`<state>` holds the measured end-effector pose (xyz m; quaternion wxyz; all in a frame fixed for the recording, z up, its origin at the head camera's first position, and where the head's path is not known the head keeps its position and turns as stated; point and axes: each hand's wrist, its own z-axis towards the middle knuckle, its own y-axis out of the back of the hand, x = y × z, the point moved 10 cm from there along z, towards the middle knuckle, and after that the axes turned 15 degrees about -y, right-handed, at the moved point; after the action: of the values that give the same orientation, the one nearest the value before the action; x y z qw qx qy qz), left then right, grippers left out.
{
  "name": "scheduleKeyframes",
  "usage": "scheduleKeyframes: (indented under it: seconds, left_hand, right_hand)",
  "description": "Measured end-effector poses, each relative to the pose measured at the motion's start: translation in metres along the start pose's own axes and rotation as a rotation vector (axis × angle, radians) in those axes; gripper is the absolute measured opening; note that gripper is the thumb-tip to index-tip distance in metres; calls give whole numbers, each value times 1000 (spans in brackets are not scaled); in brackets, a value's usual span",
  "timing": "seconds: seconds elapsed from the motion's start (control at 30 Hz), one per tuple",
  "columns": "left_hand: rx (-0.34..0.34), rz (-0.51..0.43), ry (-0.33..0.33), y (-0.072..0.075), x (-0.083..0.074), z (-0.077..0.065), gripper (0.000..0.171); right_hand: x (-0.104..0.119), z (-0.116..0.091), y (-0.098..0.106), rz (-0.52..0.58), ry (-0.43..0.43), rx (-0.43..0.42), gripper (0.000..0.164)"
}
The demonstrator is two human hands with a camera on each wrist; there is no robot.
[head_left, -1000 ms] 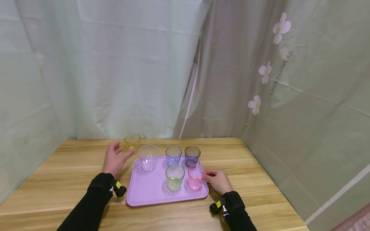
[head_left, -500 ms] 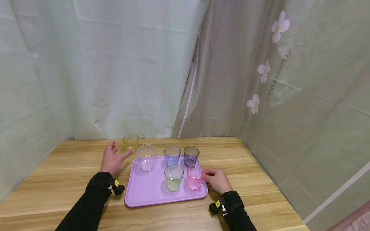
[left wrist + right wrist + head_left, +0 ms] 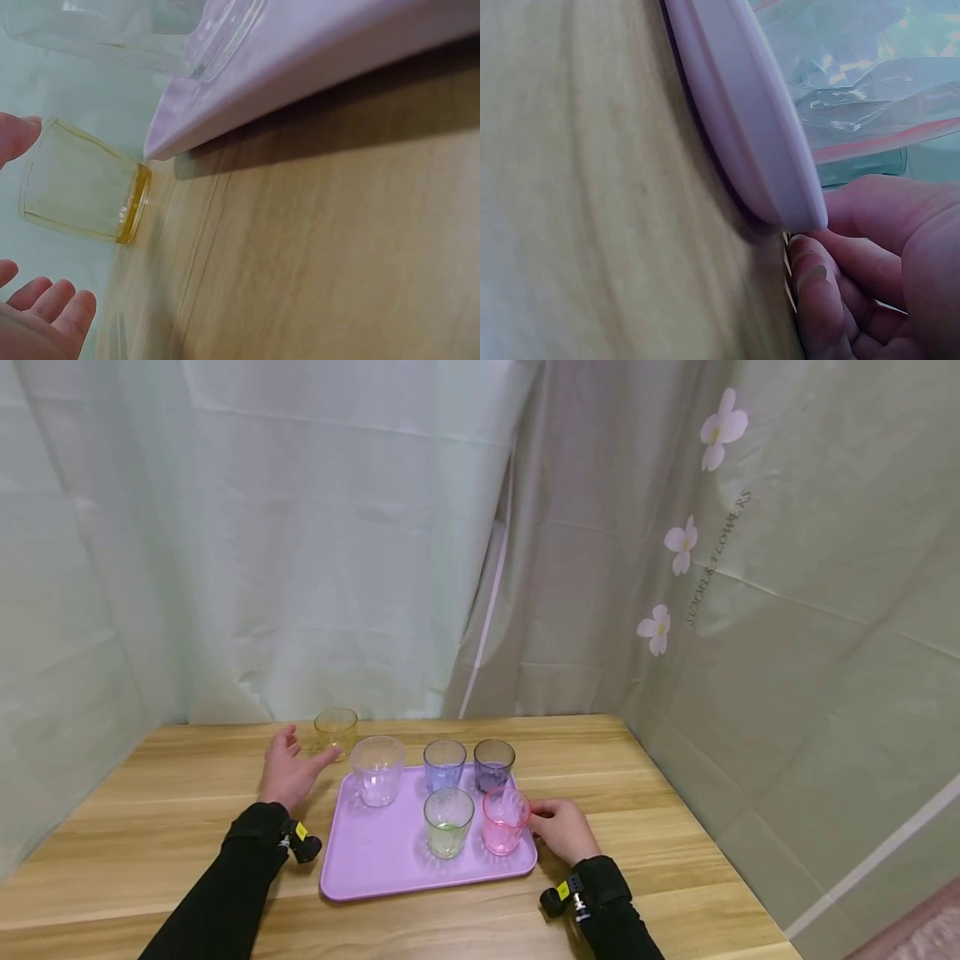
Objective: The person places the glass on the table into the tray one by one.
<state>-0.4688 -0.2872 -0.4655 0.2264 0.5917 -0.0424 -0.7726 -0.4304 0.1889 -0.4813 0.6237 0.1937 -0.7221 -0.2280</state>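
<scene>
My left hand spreads its thumb and fingers around the near side of a yellow glass beyond the tray's left back corner. In the left wrist view, gaps show between the fingertips and this upright glass. At the right edge of the purple tray, my right hand pinches the rim, beside a pink glass. The right wrist view has its curled fingers low at the tray's outer side.
On the tray also stand a large clear glass, a blue glass, a dark grey glass and a green glass. Wooden tabletop surrounds the tray. Pale curtains hang along the back and sides.
Everything shifts slightly leftward in the head view, as the camera turns a little. Both hands and all the glasses keep their places relative to the tray.
</scene>
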Motion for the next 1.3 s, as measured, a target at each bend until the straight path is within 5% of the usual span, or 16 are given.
scheduleKeyframes:
  seconds: [1.3]
  left_hand:
    - [81,20,-19,-13,3,28,118]
  right_hand:
    - [-5,7,-4,-1,9,26,24]
